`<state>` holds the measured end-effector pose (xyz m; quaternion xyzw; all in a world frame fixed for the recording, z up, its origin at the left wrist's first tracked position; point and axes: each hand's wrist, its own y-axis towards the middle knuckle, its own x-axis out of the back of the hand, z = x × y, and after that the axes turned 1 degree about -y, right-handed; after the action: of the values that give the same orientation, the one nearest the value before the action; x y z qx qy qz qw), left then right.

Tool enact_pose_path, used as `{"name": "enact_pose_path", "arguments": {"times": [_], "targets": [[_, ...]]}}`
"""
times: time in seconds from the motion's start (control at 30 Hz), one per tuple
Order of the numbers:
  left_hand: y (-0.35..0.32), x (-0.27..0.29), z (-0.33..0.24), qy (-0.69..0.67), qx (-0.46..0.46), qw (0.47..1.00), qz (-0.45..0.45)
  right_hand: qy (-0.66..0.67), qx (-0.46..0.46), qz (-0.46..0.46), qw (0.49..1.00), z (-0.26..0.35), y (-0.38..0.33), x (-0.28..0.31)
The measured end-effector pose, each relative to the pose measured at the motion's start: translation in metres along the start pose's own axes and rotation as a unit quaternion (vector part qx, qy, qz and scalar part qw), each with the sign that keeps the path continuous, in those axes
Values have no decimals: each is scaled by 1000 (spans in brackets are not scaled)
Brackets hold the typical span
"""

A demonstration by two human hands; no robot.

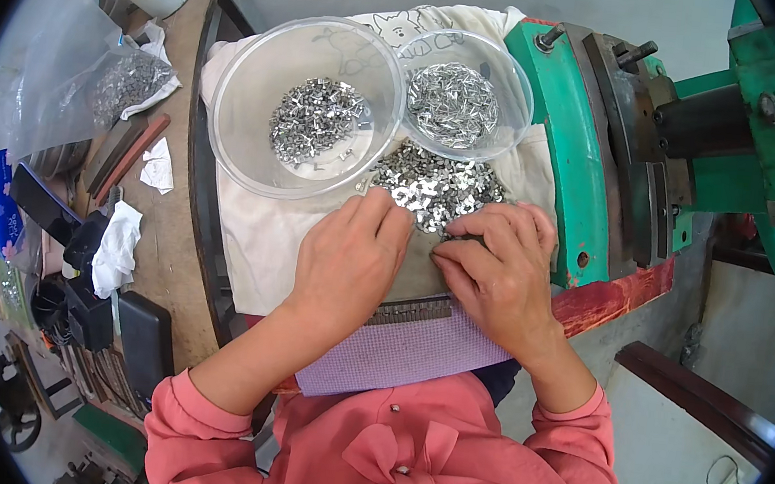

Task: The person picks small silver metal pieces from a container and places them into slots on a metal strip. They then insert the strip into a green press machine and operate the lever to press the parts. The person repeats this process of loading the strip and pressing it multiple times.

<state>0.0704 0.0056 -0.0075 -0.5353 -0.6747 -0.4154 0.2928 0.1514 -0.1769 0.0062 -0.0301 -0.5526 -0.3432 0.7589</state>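
Head view: a heap of small shiny metal pieces [435, 189] lies loose on a grey mat over a white cloth [258, 230], just in front of two clear plastic bowls. The left hand [349, 257] rests palm-down at the heap's near edge, fingers curled together; whether it holds any piece cannot be told. The right hand [502, 267] lies beside it, fingertips bent inward and pinching at pieces by the heap's near rim. The large bowl [234, 87] and the smaller bowl [514, 86] each hold more such pieces. A green machine frame [564, 147] stands to the right.
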Motion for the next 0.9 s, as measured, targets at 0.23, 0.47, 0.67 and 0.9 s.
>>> {"name": "enact_pose_path", "arguments": {"times": [0.23, 0.47, 0.67, 0.9], "targets": [[-4, 10, -3, -6, -10, 1000, 15, 0, -26, -29, 999, 0, -3, 2], [-18, 12, -4, -26, -3, 1000, -7, 60, -13, -16, 998, 7, -20, 12], [-17, 10, -3, -38, 5, 999, -3, 73, -12, 7, 997, 14, -40, 12], [-22, 17, -1, -93, 24, 995, -3, 0, -15, -44, 999, -4, -16, 10]]}}
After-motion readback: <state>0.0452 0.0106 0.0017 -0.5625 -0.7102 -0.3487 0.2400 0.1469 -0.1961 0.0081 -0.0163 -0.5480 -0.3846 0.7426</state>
